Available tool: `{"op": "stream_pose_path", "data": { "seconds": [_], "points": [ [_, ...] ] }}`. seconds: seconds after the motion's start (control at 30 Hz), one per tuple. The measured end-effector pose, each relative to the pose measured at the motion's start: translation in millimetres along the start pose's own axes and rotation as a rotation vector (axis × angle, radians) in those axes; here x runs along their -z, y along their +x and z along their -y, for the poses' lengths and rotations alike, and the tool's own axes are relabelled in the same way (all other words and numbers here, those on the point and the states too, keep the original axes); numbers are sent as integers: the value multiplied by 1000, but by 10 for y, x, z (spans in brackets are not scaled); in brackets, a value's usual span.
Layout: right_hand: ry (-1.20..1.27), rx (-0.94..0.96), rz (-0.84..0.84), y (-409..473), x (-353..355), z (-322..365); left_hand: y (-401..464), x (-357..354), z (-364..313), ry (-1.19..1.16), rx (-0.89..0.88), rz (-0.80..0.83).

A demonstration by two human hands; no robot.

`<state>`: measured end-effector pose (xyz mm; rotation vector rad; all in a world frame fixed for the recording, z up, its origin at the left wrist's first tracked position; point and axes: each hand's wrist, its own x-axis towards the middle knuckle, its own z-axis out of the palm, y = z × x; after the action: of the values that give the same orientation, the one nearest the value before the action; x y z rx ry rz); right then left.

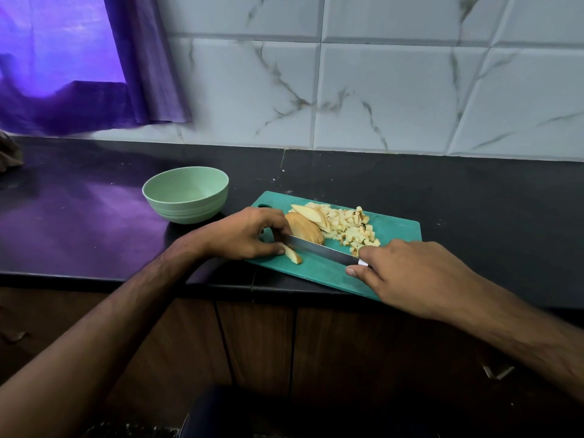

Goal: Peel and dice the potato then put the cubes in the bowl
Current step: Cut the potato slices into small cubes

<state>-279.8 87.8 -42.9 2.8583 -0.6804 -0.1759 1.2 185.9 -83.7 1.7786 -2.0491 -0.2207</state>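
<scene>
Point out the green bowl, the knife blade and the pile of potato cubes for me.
green bowl (177, 210): head view, on its outer front wall.
knife blade (322, 249): head view, on the flat of the blade mid-length.
pile of potato cubes (354, 227): head view, on the middle of the heap.

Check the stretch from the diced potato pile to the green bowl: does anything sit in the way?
Yes. Between the pile of pale potato cubes and the pale green ribbed bowl lie the uncut potato slices and the left hand holding them on the teal plastic cutting board. The bowl itself stands beside the board, its mouth uncovered.
</scene>
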Motion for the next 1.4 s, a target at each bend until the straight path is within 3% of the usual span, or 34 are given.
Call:
{"op": "stream_pose_path", "data": {
  "seconds": [0.47,0.7,0.9,1.4],
  "points": [
    [154,72,92,142,5,74,71,5,-24,42,-1,16],
    [351,91,182,238,-47,60,107,13,-30,152,-3,29],
    [450,80,194,241,-98,63,-21,-78,-99,238,-43,-232],
    [70,110,-10,111,-153,270,-143,-188,-145,293,-75,-263]
  ]
}}
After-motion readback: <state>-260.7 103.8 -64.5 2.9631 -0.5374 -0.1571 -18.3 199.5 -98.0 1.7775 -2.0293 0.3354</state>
